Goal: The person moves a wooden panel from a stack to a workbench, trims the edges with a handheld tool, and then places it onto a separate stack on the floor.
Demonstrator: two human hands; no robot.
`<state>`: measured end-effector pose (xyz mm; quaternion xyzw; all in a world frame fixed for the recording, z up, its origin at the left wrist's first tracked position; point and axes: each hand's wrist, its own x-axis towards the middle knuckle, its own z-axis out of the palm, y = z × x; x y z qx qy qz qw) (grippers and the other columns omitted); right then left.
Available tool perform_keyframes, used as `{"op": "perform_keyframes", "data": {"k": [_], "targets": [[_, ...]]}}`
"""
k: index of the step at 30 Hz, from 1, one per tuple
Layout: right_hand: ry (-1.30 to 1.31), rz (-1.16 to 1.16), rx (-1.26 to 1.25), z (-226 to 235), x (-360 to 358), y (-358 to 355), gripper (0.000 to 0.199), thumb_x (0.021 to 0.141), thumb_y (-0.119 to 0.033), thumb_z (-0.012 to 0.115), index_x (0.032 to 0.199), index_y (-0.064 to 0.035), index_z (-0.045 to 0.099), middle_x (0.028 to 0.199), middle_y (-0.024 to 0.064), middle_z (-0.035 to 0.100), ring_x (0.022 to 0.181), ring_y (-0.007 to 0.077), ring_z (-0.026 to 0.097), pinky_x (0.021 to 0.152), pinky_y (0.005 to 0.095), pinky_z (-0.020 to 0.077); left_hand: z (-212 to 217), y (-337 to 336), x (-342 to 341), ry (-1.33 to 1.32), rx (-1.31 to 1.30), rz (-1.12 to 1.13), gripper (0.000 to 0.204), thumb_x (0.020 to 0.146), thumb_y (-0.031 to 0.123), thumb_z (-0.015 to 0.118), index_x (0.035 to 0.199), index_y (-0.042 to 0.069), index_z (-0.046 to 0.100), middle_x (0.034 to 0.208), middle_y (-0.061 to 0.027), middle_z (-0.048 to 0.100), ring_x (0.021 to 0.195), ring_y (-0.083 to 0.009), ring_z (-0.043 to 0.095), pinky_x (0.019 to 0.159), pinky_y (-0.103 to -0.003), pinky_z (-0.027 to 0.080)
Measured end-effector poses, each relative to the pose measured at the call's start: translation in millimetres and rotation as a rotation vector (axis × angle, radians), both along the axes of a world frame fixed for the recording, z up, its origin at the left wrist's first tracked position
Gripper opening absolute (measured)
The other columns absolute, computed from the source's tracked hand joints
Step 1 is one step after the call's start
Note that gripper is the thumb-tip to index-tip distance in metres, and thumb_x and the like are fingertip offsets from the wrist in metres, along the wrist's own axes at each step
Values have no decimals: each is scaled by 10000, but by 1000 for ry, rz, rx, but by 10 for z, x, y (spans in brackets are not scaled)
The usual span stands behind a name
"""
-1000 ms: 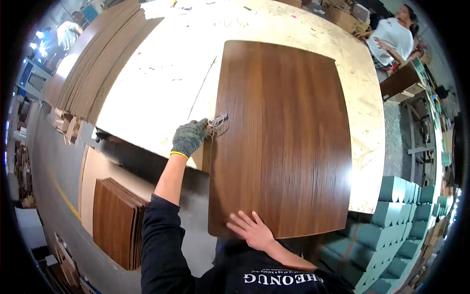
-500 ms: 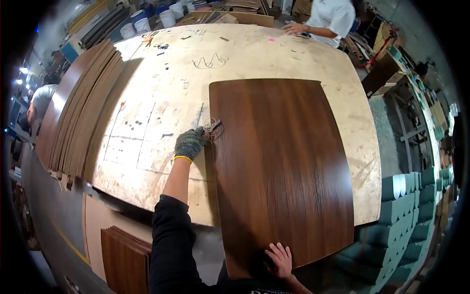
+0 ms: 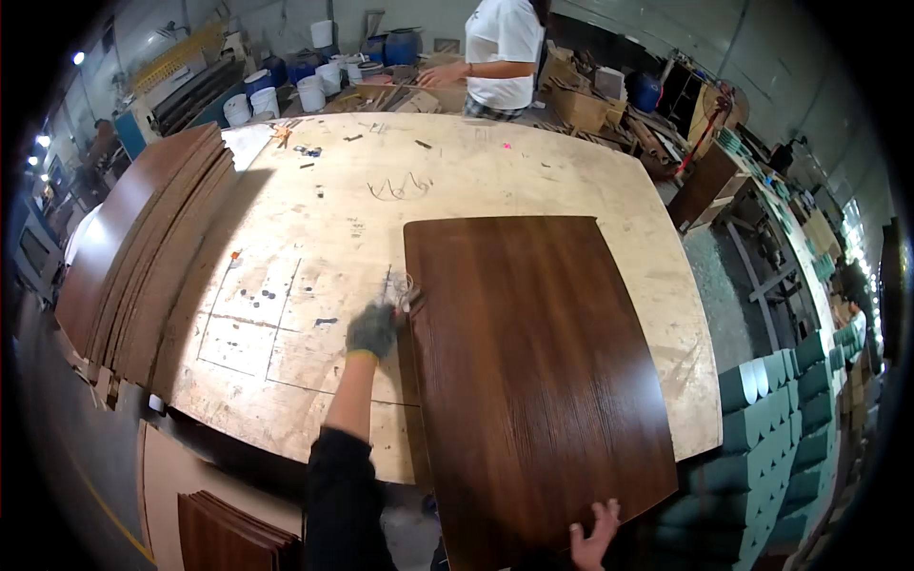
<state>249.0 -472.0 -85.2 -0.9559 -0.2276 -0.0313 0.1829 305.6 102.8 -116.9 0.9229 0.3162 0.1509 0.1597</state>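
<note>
A large dark brown wood-grain panel with slightly bowed sides (image 3: 533,381) lies on a broad, pale, marked wooden worktop (image 3: 333,209), right of its middle, its near end hanging past the worktop's near edge. At the panel's left edge, the left hand in a dark grey-green knit glove (image 3: 371,330) has its fingers curled round a small tool with thin pale loops at its tip (image 3: 413,297); blur hides the tool's exact shape. The bare right hand (image 3: 595,538) has its fingers spread apart at the panel's near end, toward its right corner; whether it also grips the edge, I cannot tell. A thick stack of brown boards (image 3: 143,257) stands along the worktop's left edge. Beyond the far edge is a person in a white shirt (image 3: 500,57). Stacked blue-green blocks (image 3: 762,457) are beside the near right corner.
</note>
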Motion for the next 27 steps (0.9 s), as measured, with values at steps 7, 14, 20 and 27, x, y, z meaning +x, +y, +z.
{"op": "perform_keyframes", "data": {"k": [7, 14, 20, 27], "targets": [[556, -1163, 1042, -842, 805, -1197, 663, 854, -315, 599, 1403, -93, 302, 1430, 66, 310, 1312, 244, 300, 1073, 391, 246, -181, -2024, -2061, -248, -100, 175, 352, 759, 308, 691, 976, 44, 607, 842, -159, 630, 741, -326, 606, 673, -405, 479], [1219, -959, 1363, -1139, 1154, -1365, 357, 889, -375, 558, 1160, -146, 523, 1124, 36, 527, 1070, 233, 482, 946, 407, 361, -214, -3513, -2254, -335, -1037, 474, 246, 763, 233, 727, 884, 36, 645, 754, -64, 639, 695, -164, 585, 669, -305, 479], [1341, -782, 1149, -888, 1220, -1585, 280, 908, -296, 559, 1144, -170, 476, 1057, 39, 538, 925, 249, 511, 872, 465, 372, -175, -3943, -2447, -573, -964, 529, 214, 768, 197, 729, 842, 14, 647, 737, -6, 609, 677, -82, 525, 637, -244, 446], [1310, -385, 909, -406, 1673, -1563, 242, 887, -229, 578, 1102, -164, 489, 825, 30, 546, 541, 164, 449, 442, 316, 360, -17, -5153, -2793, -817, -1031, 737, 162, 809, 167, 671, 863, 18, 636, 796, 8, 611, 718, -104, 545, 668, -264, 454]]}}
